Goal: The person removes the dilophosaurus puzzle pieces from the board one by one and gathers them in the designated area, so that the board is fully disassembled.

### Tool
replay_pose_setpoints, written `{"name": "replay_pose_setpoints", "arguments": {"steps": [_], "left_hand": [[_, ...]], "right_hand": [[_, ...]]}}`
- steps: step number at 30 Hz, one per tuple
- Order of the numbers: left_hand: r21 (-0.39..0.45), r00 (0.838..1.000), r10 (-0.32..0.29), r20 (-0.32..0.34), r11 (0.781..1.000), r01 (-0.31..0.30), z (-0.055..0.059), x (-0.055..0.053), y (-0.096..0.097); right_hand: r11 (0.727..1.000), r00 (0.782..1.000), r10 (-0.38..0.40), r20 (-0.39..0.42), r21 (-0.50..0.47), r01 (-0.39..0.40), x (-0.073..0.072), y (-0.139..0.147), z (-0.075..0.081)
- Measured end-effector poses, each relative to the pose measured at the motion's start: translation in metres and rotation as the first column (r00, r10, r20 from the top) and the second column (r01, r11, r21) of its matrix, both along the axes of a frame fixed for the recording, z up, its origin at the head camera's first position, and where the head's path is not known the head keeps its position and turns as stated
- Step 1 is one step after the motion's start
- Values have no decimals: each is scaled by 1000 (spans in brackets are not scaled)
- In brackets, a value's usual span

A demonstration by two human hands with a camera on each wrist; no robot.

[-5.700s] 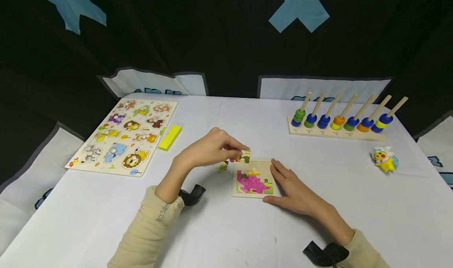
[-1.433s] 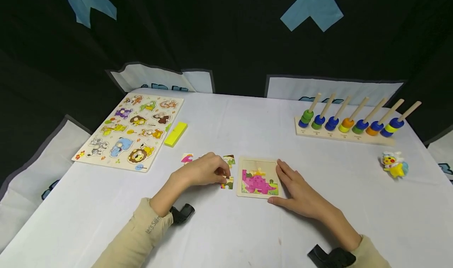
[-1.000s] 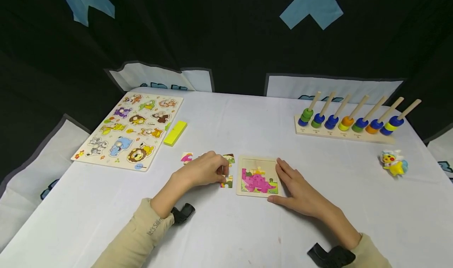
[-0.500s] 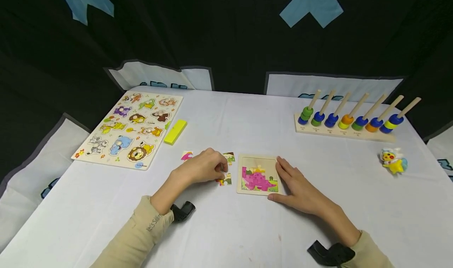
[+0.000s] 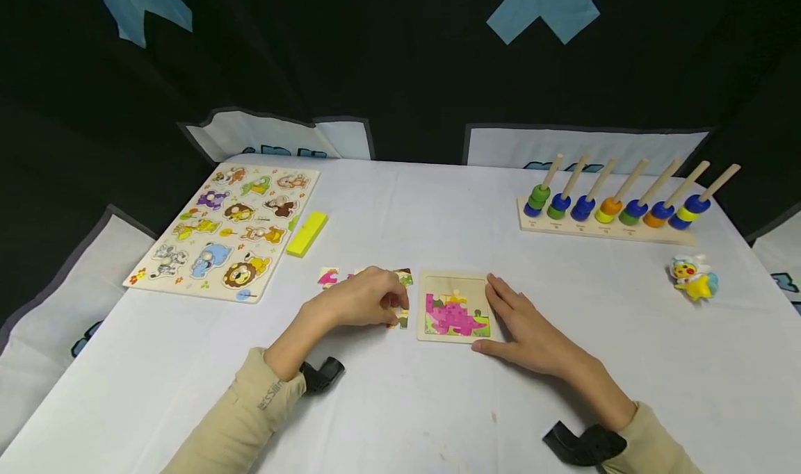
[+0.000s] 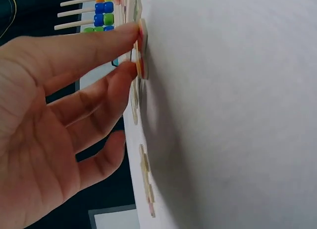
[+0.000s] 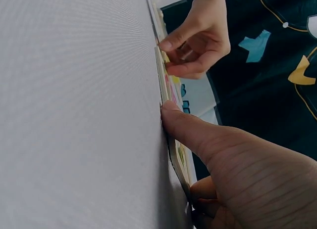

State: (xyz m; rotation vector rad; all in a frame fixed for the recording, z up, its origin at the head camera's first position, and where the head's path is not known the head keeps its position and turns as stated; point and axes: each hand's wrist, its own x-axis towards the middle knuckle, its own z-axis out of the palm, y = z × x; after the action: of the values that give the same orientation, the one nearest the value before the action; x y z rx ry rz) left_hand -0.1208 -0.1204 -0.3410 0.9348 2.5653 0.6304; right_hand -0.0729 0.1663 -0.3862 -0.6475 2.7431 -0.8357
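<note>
The left hand point(image 5: 359, 299) is low over the table, left of a small wooden puzzle tray point(image 5: 457, 275). Its thumb and index finger pinch a puzzle piece point(image 5: 402, 319), whose edge point(image 6: 142, 68) shows in the left wrist view; whether a second piece lies under the fingertips I cannot tell. Inside the tray, a pink dinosaur picture point(image 5: 452, 317) covers the lower part, and bare wood shows above. The right hand point(image 5: 528, 331) lies along the tray's right side, fingers straight, thumb touching the near corner. Loose pieces lie around the left hand, a pink one point(image 5: 328, 276) among them, some partly hidden.
At the back left lies an animal peg puzzle board point(image 5: 219, 234), with a yellow block point(image 5: 307, 234) beside it. A wooden stand of pegs with coloured rings point(image 5: 607, 229) is at the back right. Nearer, a small yellow figurine point(image 5: 693, 278) stands on the white table point(image 5: 375, 411).
From holding a piece above the tray's upper left corner, the left hand has come down to the table at left. Lately its piece has shifted only slightly. The right hand stays at the tray.
</note>
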Motion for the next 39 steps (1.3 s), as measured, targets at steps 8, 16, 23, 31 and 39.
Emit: {"name": "replay_pose_setpoints", "arguments": {"steps": [8,16,23,31,39], "left_hand": [[42,994,-22,-103,999,26,4,-15,30],[-44,997,-42,-61,998,39,4,-26,68],[-131,998,-60,-4,990,59,1,-28,85],[-112,998,-5,70,994,13,0,-26,86],[-172,994,105,0,980,-103,3,-20,90]], "right_hand": [[1000,1000,18,-13,-3,-18,0,1,0],[1000,1000,17,20,3,-17,-1,1,1],[1000,1000,20,19,-8,-19,-1,3,1],[1000,1000,23,1,-3,-23,-1,2,1],[1000,1000,26,2,9,-26,-2,2,-1]]}}
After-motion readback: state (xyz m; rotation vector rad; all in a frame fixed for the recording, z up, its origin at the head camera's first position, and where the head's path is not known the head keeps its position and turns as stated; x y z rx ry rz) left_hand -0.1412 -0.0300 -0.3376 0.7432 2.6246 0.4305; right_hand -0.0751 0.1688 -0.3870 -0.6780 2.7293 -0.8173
